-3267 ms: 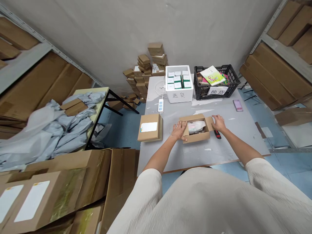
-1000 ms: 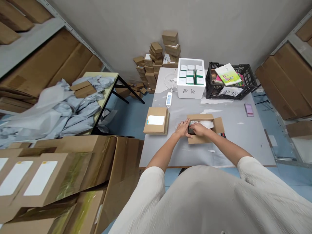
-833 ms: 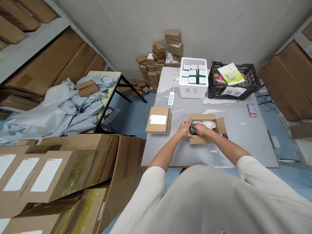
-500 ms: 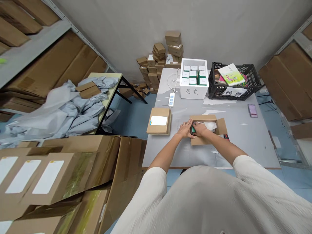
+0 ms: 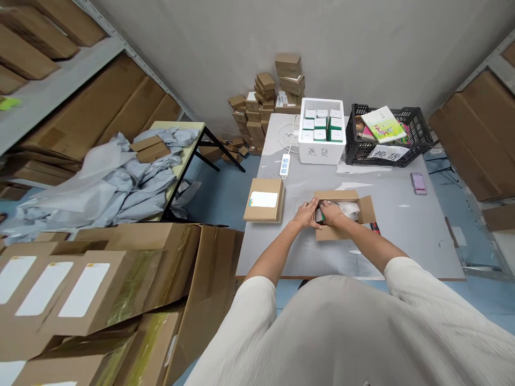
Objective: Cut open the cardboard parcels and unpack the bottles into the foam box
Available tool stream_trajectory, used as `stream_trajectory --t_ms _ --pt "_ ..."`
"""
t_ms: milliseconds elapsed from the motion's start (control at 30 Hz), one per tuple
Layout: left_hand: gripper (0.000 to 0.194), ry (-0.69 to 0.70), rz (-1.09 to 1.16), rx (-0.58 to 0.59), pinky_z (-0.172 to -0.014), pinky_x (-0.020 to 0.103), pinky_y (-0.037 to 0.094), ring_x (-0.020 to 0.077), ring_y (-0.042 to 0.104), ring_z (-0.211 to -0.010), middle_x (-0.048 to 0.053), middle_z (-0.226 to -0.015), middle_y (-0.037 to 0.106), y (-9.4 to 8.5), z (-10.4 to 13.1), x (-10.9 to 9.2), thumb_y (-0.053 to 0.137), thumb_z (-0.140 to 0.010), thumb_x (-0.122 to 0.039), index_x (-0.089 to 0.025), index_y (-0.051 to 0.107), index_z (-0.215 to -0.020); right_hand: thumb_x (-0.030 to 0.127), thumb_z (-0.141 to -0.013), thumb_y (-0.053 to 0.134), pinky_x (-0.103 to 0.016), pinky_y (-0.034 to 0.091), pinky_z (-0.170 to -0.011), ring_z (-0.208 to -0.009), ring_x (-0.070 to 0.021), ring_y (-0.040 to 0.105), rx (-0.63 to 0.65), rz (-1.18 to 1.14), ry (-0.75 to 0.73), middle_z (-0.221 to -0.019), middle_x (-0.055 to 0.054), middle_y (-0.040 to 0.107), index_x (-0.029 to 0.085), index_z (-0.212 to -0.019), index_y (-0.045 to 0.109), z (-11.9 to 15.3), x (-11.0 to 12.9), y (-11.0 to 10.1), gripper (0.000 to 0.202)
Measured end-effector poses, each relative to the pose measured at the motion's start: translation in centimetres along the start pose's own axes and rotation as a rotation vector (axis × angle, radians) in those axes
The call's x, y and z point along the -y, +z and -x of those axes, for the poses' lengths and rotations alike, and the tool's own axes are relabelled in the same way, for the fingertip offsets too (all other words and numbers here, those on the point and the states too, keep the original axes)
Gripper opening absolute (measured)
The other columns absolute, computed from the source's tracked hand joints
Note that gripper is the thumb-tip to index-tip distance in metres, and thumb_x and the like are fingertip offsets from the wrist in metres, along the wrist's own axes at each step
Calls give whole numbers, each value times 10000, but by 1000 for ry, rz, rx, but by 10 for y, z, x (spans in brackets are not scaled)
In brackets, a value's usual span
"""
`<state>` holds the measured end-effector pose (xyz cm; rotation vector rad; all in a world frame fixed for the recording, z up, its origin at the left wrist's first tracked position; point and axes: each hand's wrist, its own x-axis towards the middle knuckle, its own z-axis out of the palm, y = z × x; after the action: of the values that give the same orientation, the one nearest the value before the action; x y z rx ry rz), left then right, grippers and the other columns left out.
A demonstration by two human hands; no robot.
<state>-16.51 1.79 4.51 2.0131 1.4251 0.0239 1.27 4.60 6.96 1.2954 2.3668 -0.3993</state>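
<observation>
An open cardboard box [image 5: 366, 209] lies on the table in front of me, its right flap folded outward. My left hand [image 5: 308, 213] grips the box's left wall, thumb on the near side and fingers along the edge. Inside the box, my right hand [image 5: 332, 214] reaches down with fingers bent at a dark green item [image 5: 323, 217], of which only a sliver shows. White crumpled wrapping [image 5: 351, 210] fills the box's right part. A red and black tool [image 5: 375, 228] pokes out beside the box; its kind is unclear.
A closed, labelled carton [image 5: 263, 190] sits to the left. Behind stand a white foam box [image 5: 321, 155] of green-sided packs, a black crate [image 5: 386, 155] with books, and a power strip [image 5: 285, 165]. A phone-like object [image 5: 418, 184] lies right. Stacked cartons [image 5: 84, 289] fill the near left.
My right hand has shifted slightly within the box, and less of the green item shows. My left hand keeps its place on the box wall. The view has moved a little.
</observation>
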Motion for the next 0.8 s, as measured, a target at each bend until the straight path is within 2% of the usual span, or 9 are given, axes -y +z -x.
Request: stream_trajectory --t_ms 167,267,367,467,600,800 --pt "1558 -18 -20 14 -1238 539 338 487 260 -1618 146 -1840 25 1 -4 2 920 -608 -719 -275 -28 -1763 310 -801 778 -472 459 -1099 -1279 -399 600 -121 7 -55 -1380 -223 647 151 -1379 584 23 -32 -8 630" --pt "1563 -5 -25 11 -1241 544 341 487 268 -1613 148 -1840 28 1 -4 3 922 -610 -721 -277 -37 -1762 337 -800 753 -470 402 -1123 -1289 -397 570 -181 -19 -51 -1341 -216 670 145 -1354 593 36 -49 -14 608" --pt "1551 -3 -24 17 -1244 554 336 493 273 -1608 150 -1840 35 -1 -4 3 919 -618 -727 -285 -31 -1762 370 -819 721 -462 381 -1112 -1290 -386 556 -167 -69 -36 -1347 -192 678 162 -1385 577 47 -61 -18 620" --pt "1543 -21 -29 26 -1246 566 328 504 262 -1612 142 -1842 30 -2 -3 2 913 -619 -741 -307 -30 -1761 389 -825 710 -460 374 -1100 -1278 -372 562 -163 -94 -40 -1381 -167 670 190 -1438 554 52 -64 -18 663" --pt "1549 -30 -52 22 -1243 556 332 495 281 -1605 142 -1842 30 -2 -2 0 908 -616 -754 -308 -38 -1759 418 -803 735 -512 353 -1105 -1310 -411 533 -140 -41 -59 -1425 -191 630 221 -1499 542 48 -58 -15 749" --pt "1544 -27 -79 16 -1241 545 339 486 294 -1598 142 -1841 42 0 -4 -1 914 -620 -734 -284 -25 -1761 373 -778 737 -509 349 -1105 -1308 -410 497 -158 -55 -105 -1439 -183 621 217 -1391 601 46 -55 -11 646"
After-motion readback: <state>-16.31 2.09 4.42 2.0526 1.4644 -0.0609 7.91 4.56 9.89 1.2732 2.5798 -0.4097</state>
